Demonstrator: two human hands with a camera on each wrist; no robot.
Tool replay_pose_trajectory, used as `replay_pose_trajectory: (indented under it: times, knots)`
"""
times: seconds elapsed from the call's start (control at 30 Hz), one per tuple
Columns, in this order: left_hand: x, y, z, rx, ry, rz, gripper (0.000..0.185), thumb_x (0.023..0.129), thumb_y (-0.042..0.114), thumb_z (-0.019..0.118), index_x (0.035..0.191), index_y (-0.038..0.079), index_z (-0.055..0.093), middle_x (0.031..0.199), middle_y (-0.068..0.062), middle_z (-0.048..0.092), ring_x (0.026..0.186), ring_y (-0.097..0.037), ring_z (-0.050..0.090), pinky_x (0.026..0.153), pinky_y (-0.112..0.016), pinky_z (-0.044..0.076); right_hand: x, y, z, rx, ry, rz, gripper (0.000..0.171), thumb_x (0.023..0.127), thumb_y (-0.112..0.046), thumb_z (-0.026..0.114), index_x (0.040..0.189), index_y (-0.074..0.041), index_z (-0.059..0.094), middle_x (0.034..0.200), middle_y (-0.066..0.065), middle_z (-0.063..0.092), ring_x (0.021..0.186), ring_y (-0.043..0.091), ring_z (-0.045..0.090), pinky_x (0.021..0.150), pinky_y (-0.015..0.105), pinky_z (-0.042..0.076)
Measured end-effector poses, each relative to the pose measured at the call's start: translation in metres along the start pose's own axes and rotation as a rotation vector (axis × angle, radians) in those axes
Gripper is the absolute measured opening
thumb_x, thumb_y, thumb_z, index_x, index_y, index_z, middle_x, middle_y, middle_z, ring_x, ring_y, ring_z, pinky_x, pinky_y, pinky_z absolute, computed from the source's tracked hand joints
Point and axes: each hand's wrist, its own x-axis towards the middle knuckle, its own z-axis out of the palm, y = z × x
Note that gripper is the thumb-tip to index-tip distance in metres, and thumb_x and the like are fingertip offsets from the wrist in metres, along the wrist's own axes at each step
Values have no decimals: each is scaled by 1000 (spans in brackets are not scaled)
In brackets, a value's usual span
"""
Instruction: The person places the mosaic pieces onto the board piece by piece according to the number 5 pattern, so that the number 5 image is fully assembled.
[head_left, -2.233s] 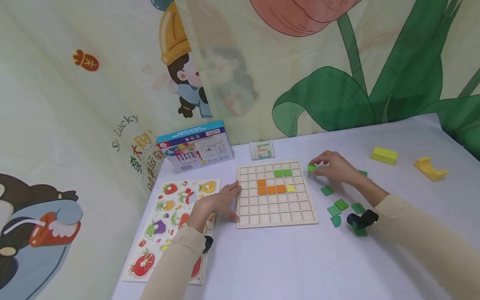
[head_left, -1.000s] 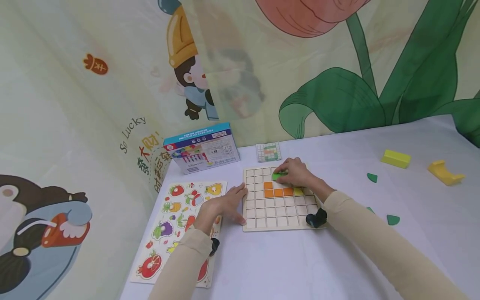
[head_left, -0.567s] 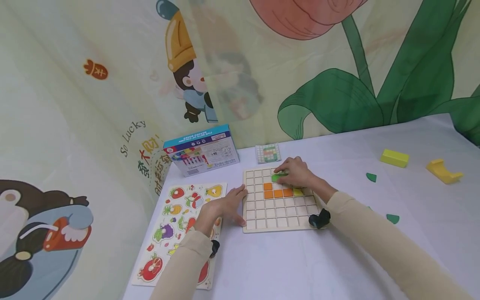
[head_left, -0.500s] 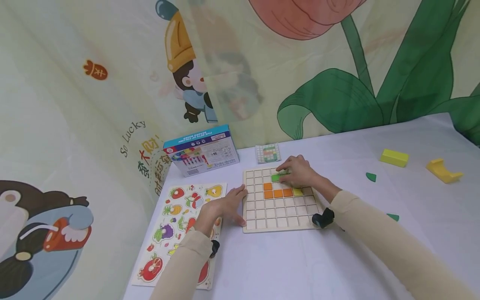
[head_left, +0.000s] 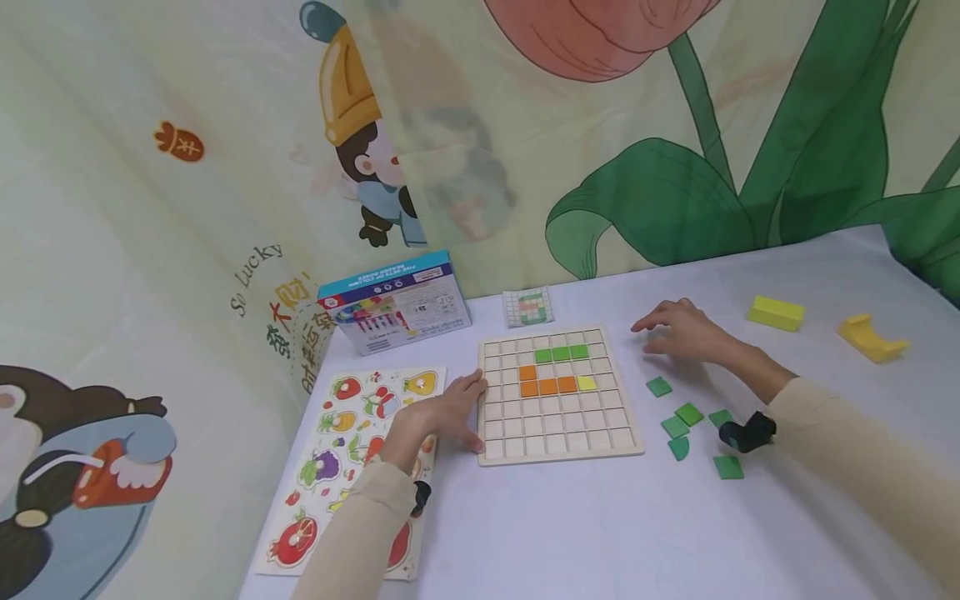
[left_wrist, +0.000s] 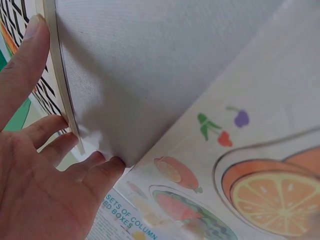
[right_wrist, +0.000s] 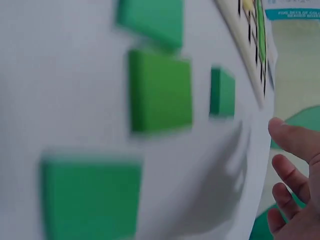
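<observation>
A wooden grid board (head_left: 558,425) lies mid-table, with three green tiles (head_left: 561,354) in a row, several orange tiles (head_left: 547,386) and one yellow tile (head_left: 587,382) in its cells. My left hand (head_left: 448,415) rests at the board's left edge; in the left wrist view its thumb and fingers touch the rim with the hand spread. To the right of the board my right hand (head_left: 686,332) hovers over the cloth, fingers apart and holding nothing. Loose green tiles (head_left: 675,427) lie below it, one a quarter-round (head_left: 678,448). The right wrist view shows several of them close up.
A pattern card (head_left: 527,307) lies behind the board, beside a boxed toy (head_left: 397,304). At left, a fruit picture board (head_left: 300,479) lies partly under the left forearm. A yellow-green block (head_left: 776,313) and a yellow curved block (head_left: 870,337) sit at the far right.
The right hand carried a green tile from the right onto the board, let it go left of the other two, and moved back rightward. The left hand stayed at the board's edge.
</observation>
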Motion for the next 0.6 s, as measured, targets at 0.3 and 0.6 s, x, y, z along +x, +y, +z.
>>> replay_pose_trajectory:
  times: [0.3, 0.6]
  knots:
    - [0, -1, -4, -1, 3, -6, 97, 79, 30, 80, 155, 13, 22, 165, -2, 5, 152, -25, 8, 122, -45, 21, -36, 53, -38, -243, -50, -50, 34, 81, -4, 68, 113, -12, 71, 107, 13, 63, 103, 35, 49, 82, 50, 48]
    - [2, 0, 0, -4, -3, -9, 98, 78, 30, 80, 155, 15, 21, 165, 0, 4, 153, -25, 6, 123, -46, 18, -55, 78, -45, -336, -56, -115, 42, 77, 10, 62, 110, -12, 73, 100, 10, 64, 95, 31, 54, 78, 47, 50]
